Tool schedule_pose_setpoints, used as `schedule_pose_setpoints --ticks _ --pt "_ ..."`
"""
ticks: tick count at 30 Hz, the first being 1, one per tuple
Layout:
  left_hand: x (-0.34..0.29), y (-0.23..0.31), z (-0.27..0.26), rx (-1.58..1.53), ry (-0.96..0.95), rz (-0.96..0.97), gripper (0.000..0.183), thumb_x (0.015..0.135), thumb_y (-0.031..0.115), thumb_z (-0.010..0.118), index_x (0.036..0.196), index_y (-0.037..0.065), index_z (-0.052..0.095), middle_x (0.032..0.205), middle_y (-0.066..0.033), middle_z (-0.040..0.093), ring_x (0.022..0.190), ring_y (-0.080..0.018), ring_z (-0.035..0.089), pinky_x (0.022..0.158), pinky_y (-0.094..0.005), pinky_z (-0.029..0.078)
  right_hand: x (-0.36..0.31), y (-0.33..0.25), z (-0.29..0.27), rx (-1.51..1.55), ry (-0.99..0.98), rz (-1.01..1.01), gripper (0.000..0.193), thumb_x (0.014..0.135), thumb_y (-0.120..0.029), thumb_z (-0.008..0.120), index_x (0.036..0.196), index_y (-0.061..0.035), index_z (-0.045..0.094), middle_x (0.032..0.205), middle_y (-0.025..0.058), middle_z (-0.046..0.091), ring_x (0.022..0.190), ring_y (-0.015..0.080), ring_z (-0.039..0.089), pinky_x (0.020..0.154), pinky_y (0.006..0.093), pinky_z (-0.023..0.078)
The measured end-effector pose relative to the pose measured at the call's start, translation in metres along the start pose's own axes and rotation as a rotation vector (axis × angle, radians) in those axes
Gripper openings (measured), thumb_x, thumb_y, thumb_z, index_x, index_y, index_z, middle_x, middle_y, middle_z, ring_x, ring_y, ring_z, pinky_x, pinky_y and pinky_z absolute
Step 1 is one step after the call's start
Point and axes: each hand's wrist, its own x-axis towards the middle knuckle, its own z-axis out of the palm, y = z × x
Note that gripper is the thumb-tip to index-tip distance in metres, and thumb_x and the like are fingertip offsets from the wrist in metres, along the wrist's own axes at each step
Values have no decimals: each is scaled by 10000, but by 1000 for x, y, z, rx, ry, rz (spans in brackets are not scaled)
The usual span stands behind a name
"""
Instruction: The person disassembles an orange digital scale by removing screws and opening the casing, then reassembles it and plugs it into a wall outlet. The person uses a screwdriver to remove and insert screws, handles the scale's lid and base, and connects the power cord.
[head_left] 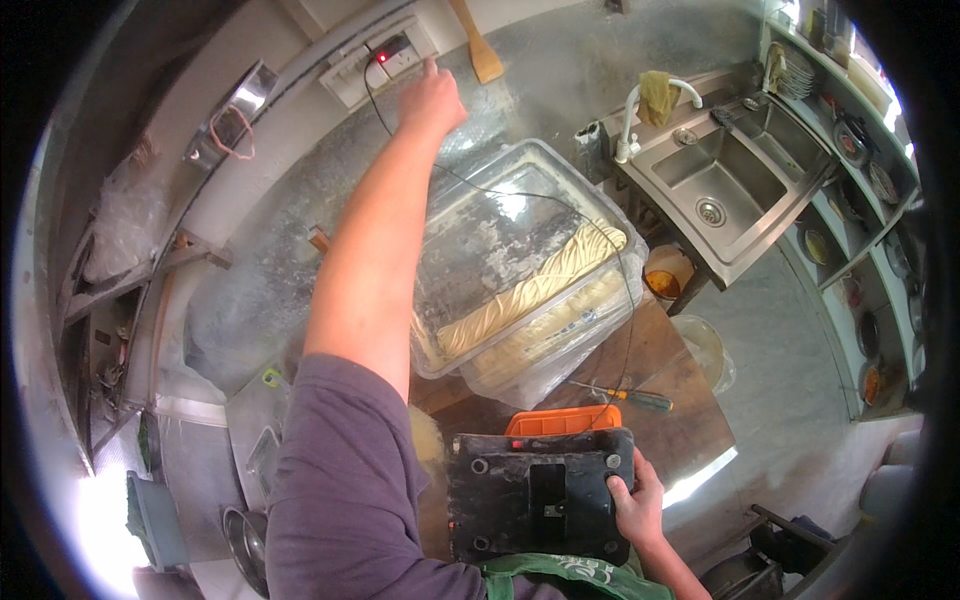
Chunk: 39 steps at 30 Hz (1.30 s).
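Observation:
My left hand point(432, 97) reaches far forward to a white wall socket panel point(347, 78). One finger stretches out onto the panel's edge; the others curl under, partly hidden. A black plug with a red light point(391, 47) sits in the panel. My right hand point(638, 508) grips the right edge of a black electronic scale point(500, 510), thumb on top. The scale is tipped so that its underside, with round feet and a rectangular recess, faces me. An orange plastic tray point(562, 420) shows behind its far edge. A thin dark cable point(540, 194) runs from the plug toward the scale.
A clear plastic tub point(520, 152) with a thick bundle of noodle-like dough strands point(540, 287) stands ahead. Nearby, a screwdriver point(640, 398) lies on the wooden tabletop point(690, 425). Right of these are a steel sink point(722, 180), a bucket point(703, 345) and shelves of dishes point(850, 240).

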Motion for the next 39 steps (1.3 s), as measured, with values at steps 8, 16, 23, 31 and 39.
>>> schedule_pose_setpoints --ticks 8,16,23,31,39 --pt "1 -29 4 -23 272 96 202 928 186 589 1112 136 656 1207 -95 615 1018 -345 680 862 -499 571 2 -4 4 -1 12 -78 592 880 -96 698 1444 -3 543 1144 179 670 1083 251 661 966 361 505" --pt "-103 59 1 -574 184 615 106 948 224 657 1009 151 704 990 -48 693 810 -304 683 714 -404 558 2 -11 0 -110 17 -79 586 854 -127 709 1418 -38 576 1074 185 680 1008 294 673 929 399 512" --pt "-286 85 -5 -870 -819 845 177 915 221 703 936 46 723 898 -157 714 825 -347 683 750 -424 538 4 0 2 19 -2 -10 591 881 -81 710 1447 -25 550 1160 183 677 1084 256 661 979 368 499" --pt "-373 58 27 -888 -1118 668 251 902 243 720 1008 17 743 966 -176 747 900 -338 717 806 -420 550 3 1 3 37 -1 -35 581 917 -97 709 1458 14 530 1186 138 675 1128 187 635 996 333 483" --pt "-389 75 22 -828 -987 785 259 867 282 767 980 49 755 982 -145 743 956 -315 711 857 -440 559 2 -10 3 21 -39 -36 560 942 -40 644 1468 67 486 1319 132 647 1177 174 621 1030 324 481"
